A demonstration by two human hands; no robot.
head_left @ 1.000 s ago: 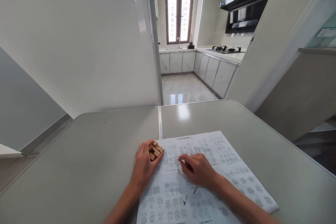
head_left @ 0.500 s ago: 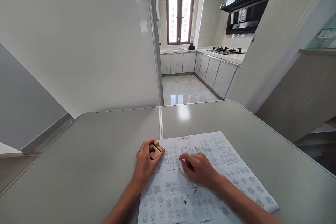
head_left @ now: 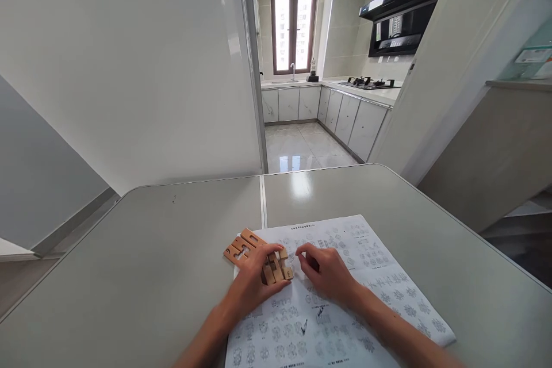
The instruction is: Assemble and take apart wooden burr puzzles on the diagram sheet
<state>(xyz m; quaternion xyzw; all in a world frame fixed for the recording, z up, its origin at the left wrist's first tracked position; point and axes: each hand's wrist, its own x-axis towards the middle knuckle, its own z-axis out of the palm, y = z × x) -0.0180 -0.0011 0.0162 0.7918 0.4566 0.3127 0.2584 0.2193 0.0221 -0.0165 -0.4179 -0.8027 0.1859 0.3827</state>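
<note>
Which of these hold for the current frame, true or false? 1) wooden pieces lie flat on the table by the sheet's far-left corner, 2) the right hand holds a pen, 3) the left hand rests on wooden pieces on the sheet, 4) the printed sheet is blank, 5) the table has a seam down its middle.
1. True: notched wooden pieces lie flat by the far-left corner of the sheet.
2. False: the right hand holds no pen; its fingertips are pinched together just above the sheet.
3. True: the left hand rests on a cluster of wooden blocks on the sheet.
4. False: the sheet is covered in small printed diagrams.
5. True: the table has a seam running away from the person.
</note>
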